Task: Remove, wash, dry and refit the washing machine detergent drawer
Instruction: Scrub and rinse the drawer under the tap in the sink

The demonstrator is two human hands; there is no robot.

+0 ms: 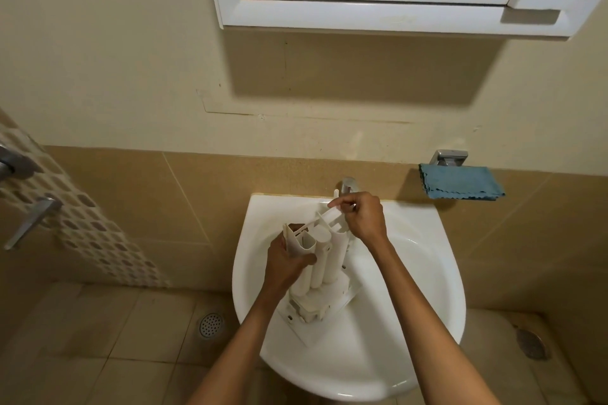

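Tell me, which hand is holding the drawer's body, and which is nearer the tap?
The left hand grips the drawer body; the right hand pinches its top end beside the tap.

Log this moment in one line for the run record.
stage: drawer at sink | left hand: gripping detergent drawer | right hand: on drawer's top end | sink: under drawer | blue cloth: unused

A white basin (411,322) carries the detergent drawer (319,273), its front panel resting at the basin's near-left rim.
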